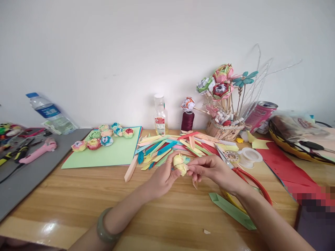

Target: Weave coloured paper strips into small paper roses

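A folded pale yellow paper flower (178, 161) is held above the table, with a little light blue paper showing behind it. My left hand (162, 176) is closed around its left and lower side, thumb across the front. From the right, my right hand (210, 169) pinches a pale paper tip at the flower's edge; the fingertips partly hide it. Behind both hands lies a heap of folded paper strips (163, 146) in several colours. A green folded strip (232, 211) rests under my right forearm.
Red-handled scissors (237, 170) lie beside my right hand, near a white spool (250, 157). Several finished paper flowers (94, 143) sit on a green sheet (115, 157). A basket (223, 131) of flowers, a glass bottle (160, 115) and a thread cone (187, 121) stand at the wall.
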`<act>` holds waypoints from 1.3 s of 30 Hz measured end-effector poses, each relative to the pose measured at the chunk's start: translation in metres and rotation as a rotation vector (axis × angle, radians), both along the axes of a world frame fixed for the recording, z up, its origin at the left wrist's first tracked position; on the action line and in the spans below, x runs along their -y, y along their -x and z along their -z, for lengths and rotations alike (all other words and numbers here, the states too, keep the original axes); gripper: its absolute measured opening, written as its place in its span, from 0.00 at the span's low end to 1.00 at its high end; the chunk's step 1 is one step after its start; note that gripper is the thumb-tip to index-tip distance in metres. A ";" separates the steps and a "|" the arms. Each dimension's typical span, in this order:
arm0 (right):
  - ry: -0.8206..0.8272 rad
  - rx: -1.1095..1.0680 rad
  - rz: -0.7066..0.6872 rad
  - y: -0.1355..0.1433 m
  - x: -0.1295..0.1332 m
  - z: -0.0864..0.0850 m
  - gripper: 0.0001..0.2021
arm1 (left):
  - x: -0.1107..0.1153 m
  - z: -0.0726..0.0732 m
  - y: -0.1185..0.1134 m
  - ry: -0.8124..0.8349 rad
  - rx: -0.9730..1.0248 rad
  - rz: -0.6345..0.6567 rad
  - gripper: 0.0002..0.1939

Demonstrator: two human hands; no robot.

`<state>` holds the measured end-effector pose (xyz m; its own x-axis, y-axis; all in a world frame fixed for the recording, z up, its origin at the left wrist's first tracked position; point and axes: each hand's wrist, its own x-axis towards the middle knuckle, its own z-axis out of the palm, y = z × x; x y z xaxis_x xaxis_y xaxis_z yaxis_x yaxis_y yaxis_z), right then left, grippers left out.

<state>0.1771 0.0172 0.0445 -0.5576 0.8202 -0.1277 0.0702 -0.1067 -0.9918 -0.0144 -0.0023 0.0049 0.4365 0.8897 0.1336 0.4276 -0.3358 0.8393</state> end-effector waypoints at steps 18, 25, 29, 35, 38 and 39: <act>-0.024 0.124 0.056 0.003 -0.002 0.003 0.15 | 0.001 -0.001 -0.002 -0.093 -0.135 0.019 0.26; -0.036 0.106 0.085 0.004 -0.001 0.002 0.12 | 0.000 0.003 -0.001 -0.131 -0.146 0.020 0.26; -0.018 0.105 0.096 0.004 -0.002 0.004 0.12 | -0.001 0.003 0.000 -0.119 -0.135 0.027 0.27; -0.035 0.114 0.040 0.001 -0.002 0.005 0.14 | -0.001 -0.001 -0.001 -0.066 -0.072 0.011 0.27; -0.086 0.132 0.001 0.000 -0.002 0.004 0.15 | -0.001 -0.003 -0.001 -0.024 -0.062 -0.019 0.26; -0.105 0.140 -0.001 0.000 -0.002 0.004 0.16 | -0.002 -0.003 -0.001 -0.012 -0.066 -0.025 0.26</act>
<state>0.1769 0.0193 0.0405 -0.5415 0.8323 -0.1182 0.2087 -0.0031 -0.9780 -0.0131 -0.0008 0.0080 0.4222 0.8990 0.1162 0.4905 -0.3344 0.8048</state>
